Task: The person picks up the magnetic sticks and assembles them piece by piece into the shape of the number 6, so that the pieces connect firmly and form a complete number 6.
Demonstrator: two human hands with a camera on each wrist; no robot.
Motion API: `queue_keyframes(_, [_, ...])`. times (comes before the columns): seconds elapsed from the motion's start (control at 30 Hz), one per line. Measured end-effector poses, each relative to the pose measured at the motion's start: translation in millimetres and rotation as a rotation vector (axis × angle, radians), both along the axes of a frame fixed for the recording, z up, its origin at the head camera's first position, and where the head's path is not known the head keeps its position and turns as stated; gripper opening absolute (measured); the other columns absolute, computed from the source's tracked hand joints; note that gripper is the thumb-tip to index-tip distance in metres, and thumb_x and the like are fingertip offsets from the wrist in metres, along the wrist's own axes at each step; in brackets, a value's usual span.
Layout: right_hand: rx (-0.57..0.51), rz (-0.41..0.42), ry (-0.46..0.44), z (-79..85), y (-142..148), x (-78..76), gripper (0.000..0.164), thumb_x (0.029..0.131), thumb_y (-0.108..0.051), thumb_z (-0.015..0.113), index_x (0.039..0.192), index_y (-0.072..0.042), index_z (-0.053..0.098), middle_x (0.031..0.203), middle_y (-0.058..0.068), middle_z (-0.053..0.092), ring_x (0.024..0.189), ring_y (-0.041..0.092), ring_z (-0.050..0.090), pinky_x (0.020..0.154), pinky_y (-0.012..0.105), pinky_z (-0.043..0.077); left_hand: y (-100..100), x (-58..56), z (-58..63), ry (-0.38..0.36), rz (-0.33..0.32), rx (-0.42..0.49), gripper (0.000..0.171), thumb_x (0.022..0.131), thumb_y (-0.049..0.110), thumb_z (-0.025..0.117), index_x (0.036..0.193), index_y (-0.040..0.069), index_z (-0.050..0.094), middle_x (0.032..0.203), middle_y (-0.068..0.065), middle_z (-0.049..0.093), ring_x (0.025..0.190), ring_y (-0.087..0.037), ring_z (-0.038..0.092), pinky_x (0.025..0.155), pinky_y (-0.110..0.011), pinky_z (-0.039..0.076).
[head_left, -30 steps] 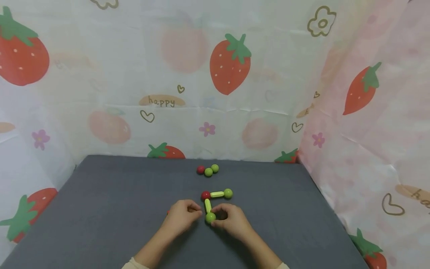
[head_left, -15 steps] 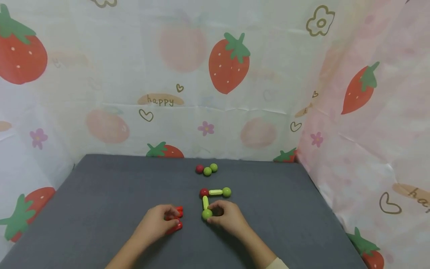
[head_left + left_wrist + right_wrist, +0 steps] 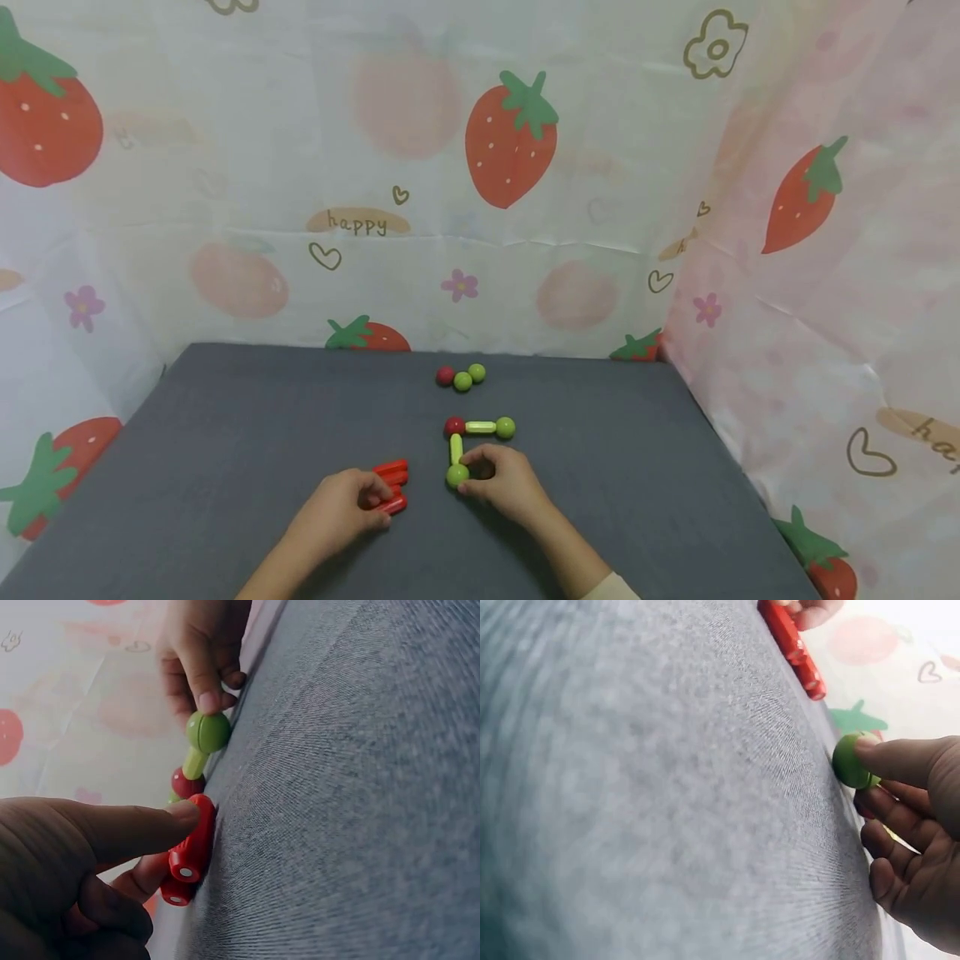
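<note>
My right hand [image 3: 506,483] pinches a green ball [image 3: 457,476] between thumb and fingers, as the right wrist view also shows. That ball ends a yellow-green rod [image 3: 456,449], which runs to a dark red ball [image 3: 454,427]. From there a second yellow-green rod [image 3: 480,427] leads right to another green ball [image 3: 506,427], forming a corner on the table. My left hand [image 3: 345,508] is at a group of red rods [image 3: 392,477]. Its thumb lies on the nearest red rod [image 3: 196,844], with the index finger at the other side; part of the group is hidden.
Behind the joined pieces lie a loose dark red ball [image 3: 446,376] and two green balls [image 3: 462,381], close together. The dark grey table [image 3: 600,442] is bordered by a strawberry-printed cloth [image 3: 420,275] at the back and sides.
My left hand has moved left and toward me, from beside the joined pieces to the red rods, uncovering several. My right hand stays on the green ball, which has shifted slightly left.
</note>
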State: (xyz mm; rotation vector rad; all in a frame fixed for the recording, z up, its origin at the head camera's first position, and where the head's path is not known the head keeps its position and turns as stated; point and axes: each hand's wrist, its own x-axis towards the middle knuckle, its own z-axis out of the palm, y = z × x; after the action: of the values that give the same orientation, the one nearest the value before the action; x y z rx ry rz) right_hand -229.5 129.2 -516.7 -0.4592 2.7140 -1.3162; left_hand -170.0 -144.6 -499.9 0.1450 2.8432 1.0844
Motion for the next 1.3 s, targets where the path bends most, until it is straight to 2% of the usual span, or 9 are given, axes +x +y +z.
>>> queue_keyframes(0.3, [-0.028,0.001,0.002,-1.7,1.1,0.9,0.031,0.078,-0.022,0.09,0.106,-0.018,0.077,0.086,-0.003,0.068,0.069,0.01,0.057,0.056,0.026,0.048,1.3,3.8,-1.2,0.071,-0.016,-0.114,0.03,0.068,0.016,0.094,0.087,0.029,0.075,0.089,0.011,0.064,0.079,-0.007,0.059,0.071,-0.037,0.052])
queue_keyframes(0.47, [-0.043,0.009,-0.011,-2.4,1.1,2.6,0.03,0.08,-0.021,0.089,0.107,-0.018,0.077,0.085,-0.003,0.068,0.068,0.011,0.057,0.055,0.026,0.048,2.4,7.8,0.6,0.091,-0.014,-0.154,0.029,0.068,0.017,0.094,0.088,0.028,0.077,0.094,0.01,0.067,0.085,-0.011,0.064,0.076,-0.041,0.054])
queue_keyframes(0.57, [-0.041,0.009,-0.012,-2.6,1.6,3.2,0.03,0.08,-0.021,0.088,0.107,-0.019,0.077,0.085,-0.005,0.067,0.068,0.011,0.057,0.055,0.026,0.047,3.8,10.3,1.8,0.079,-0.005,-0.177,0.03,0.068,0.018,0.094,0.092,0.026,0.079,0.097,0.009,0.068,0.089,-0.013,0.066,0.077,-0.043,0.055])
queue_keyframes(0.83, [-0.055,0.01,-0.015,-3.1,2.6,2.2,0.029,0.081,-0.021,0.088,0.108,-0.019,0.077,0.084,-0.004,0.066,0.067,0.012,0.056,0.054,0.026,0.047,6.3,12.8,6.8,0.025,0.027,-0.201,0.03,0.07,0.019,0.093,0.098,0.022,0.08,0.095,0.007,0.068,0.086,-0.013,0.064,0.074,-0.042,0.055])
queue_keyframes(1.3, [-0.058,0.018,0.013,-3.1,3.4,3.3,0.029,0.081,-0.02,0.087,0.108,-0.018,0.077,0.089,0.0,0.069,0.069,0.009,0.057,0.056,0.025,0.048,8.4,13.4,2.4,0.024,0.039,-0.203,0.029,0.071,0.025,0.093,0.097,0.025,0.081,0.099,0.008,0.07,0.095,-0.018,0.068,0.08,-0.047,0.056])
